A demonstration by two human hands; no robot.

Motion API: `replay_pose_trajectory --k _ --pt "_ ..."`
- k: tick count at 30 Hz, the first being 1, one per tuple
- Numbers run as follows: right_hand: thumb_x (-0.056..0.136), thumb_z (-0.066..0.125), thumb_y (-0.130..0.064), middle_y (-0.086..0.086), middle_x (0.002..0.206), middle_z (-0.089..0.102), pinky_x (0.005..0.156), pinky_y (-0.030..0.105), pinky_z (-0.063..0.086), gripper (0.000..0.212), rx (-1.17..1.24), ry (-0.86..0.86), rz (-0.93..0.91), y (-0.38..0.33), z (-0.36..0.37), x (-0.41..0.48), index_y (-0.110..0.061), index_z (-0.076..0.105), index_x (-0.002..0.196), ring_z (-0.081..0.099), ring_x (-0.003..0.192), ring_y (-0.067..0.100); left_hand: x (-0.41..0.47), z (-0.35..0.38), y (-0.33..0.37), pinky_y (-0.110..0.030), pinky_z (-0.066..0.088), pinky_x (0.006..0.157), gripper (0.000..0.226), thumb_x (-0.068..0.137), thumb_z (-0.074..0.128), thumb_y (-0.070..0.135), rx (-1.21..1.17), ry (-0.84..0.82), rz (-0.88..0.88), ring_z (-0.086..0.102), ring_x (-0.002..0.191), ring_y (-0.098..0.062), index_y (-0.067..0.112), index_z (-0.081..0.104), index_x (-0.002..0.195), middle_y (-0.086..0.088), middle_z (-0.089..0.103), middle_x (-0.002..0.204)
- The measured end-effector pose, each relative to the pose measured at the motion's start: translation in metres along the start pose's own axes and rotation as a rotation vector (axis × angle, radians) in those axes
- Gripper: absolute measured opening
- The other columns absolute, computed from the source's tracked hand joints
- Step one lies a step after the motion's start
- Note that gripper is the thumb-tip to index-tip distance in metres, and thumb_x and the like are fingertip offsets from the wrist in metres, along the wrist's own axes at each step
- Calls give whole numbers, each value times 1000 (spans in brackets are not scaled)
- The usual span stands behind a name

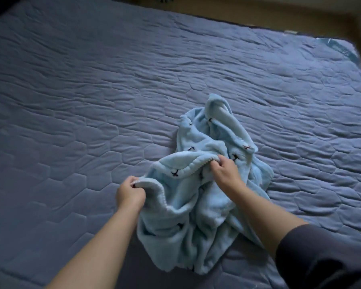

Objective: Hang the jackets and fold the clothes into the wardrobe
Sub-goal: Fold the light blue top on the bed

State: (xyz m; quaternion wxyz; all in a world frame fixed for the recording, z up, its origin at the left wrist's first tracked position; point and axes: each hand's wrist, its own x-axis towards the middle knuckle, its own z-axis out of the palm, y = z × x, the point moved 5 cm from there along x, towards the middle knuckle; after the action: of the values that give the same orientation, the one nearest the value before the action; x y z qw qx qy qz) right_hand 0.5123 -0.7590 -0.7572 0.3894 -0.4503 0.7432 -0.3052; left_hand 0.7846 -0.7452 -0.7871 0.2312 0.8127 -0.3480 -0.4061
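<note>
Both hands grip a crumpled fleece on the bed.

The pale blue fleece (pixel 198 197), dotted with small dark marks, lies bunched toward the bed's (pixel 75 105) near edge, right of its middle. The left hand (pixel 130 192) pinches a hemmed edge at the fleece's left side; the right hand (pixel 224 171) clutches another fold of the hem, lifted slightly. A dark sleeve (pixel 313 255) covers the right upper arm.

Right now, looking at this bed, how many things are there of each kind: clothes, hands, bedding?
Clothes: 1, a light blue fluffy fleece garment with small dark stitched marks, lying crumpled.
Hands: 2, the left hand and right hand, each gripping the garment's edge.
Bedding: 1, the blue-grey quilted mattress underneath.
Total: 4
</note>
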Motion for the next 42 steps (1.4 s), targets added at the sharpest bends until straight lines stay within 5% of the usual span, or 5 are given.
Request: replay_pose_trajectory --k 7,13,25,32,42 --pt "97 50 -22 4 71 55 62 31 40 31 150 110 -140 -140 -157 -14 -4 61 76 50 67 17 -71 -79 175 -33 49 66 28 68 66 34 -123 -215 262 55 77 -22 18 51 86 -3 58 85" --pt "94 55 -28 -1 51 30 50 30 20 49 106 290 -267 -271 -337 -95 -21 30 53 27 49 14 -248 -156 355 -31 33 58 26 76 65 15 168 154 820 55 71 -33 14 43 62 -7 52 67" --pt "89 50 -10 6 81 62 53 34 58 11 203 421 -739 -494 -640 -360 -14 59 94 65 64 18 -603 -346 569 -7 38 55 28 81 47 -6 -453 437 1295 48 81 -15 14 47 102 2 51 88" --pt "83 68 -18 11 101 69 78 34 59 25 329 -156 -745 -531 -698 -454 -4 65 103 70 91 24 -706 -400 629 -27 45 86 28 88 55 12 -470 391 1332 59 109 -28 2 62 114 -16 65 112" --pt "89 61 -43 2 98 62 66 25 52 34 -162 265 -759 -530 -706 -478 -10 62 102 60 83 14 -754 -392 633 -21 33 77 32 97 46 33 -247 378 1596 49 92 -12 16 53 123 3 55 101"
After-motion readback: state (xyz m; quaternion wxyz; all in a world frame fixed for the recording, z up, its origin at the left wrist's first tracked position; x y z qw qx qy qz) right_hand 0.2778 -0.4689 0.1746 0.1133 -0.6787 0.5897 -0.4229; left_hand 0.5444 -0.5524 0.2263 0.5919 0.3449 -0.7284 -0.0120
